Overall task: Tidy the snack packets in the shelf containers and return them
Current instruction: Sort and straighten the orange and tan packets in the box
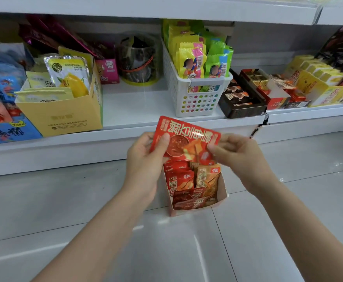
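A red snack packet [186, 139] is held upside down above a small white cardboard box [223, 192] that stands on the tiled floor. My left hand [146, 157] grips the packet's left edge, thumb on its front. My right hand [235, 153] pinches its right edge. The box holds several red and orange snack packets [188, 184], standing upright and packed close. On the shelf [138, 106] behind, a gap lies between a yellow carton and a white basket.
The yellow carton [64, 117] with yellow pouches stands left of the gap, the white perforated basket [199, 94] of yellow and green packets to its right. A clear tub [139, 62] sits behind. Dark and red chocolate trays [245, 98] lie further right. Blue packs [3, 110] fill the far left.
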